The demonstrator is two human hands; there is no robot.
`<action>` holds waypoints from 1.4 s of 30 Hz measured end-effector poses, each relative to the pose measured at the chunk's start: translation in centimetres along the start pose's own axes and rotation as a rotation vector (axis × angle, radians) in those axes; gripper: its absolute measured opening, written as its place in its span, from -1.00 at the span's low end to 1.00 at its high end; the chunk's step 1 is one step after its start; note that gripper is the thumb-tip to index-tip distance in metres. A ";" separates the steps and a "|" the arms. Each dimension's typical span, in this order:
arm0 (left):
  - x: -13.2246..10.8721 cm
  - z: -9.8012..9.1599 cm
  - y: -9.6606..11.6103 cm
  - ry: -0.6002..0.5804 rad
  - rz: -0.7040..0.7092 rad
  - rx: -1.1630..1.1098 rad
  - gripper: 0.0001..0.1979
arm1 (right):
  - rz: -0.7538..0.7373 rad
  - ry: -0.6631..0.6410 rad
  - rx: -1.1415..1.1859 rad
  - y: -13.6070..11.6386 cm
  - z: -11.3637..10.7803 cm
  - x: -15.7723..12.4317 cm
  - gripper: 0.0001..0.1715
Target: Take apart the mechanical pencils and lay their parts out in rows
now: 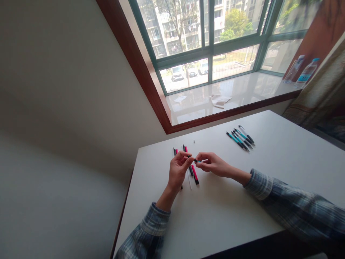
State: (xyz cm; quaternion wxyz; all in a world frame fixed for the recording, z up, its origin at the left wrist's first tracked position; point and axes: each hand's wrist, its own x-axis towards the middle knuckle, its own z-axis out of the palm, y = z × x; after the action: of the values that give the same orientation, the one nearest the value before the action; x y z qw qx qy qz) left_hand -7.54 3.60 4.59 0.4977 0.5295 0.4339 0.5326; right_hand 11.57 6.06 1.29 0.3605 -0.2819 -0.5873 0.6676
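My left hand is pinched around a small dark pen part. Facing it, my right hand grips a short black pen piece with a hint of teal near its fingertips. The two pieces almost meet; I cannot tell whether they touch. Under and beside my left hand lie pink-and-black pen parts and a thin clear tube or refill, partly hidden by the hand. A tiny grey piece sits just beyond my fingers.
On the white table, several teal, black and white click pens lie side by side at the back right. Behind the table, the window sill holds a crumpled cloth and two plastic bottles. A curtain hangs at the right.
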 end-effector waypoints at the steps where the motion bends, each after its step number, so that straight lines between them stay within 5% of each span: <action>1: 0.0 -0.1 0.1 0.011 0.002 -0.001 -0.71 | -0.009 -0.005 0.001 0.0 0.0 0.0 -0.48; 16: 0.9 -1.3 1.8 0.147 -0.029 -0.363 -0.86 | -0.082 -0.012 -0.039 0.0 -0.2 0.1 -0.49; 26: 0.0 -0.2 0.9 -0.061 -0.035 0.200 -0.70 | -0.092 -0.012 0.000 -0.3 0.0 -0.1 -0.51; 42: -0.5 0.3 1.0 -0.107 0.078 0.369 -0.73 | -0.051 -0.051 -0.001 0.1 0.3 -0.1 -0.47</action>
State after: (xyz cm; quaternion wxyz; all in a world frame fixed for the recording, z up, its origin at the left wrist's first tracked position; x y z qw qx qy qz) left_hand -7.36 2.95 5.53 0.3935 0.6558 0.4762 0.4340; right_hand 11.43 5.79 1.27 0.3623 -0.2499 -0.6034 0.6650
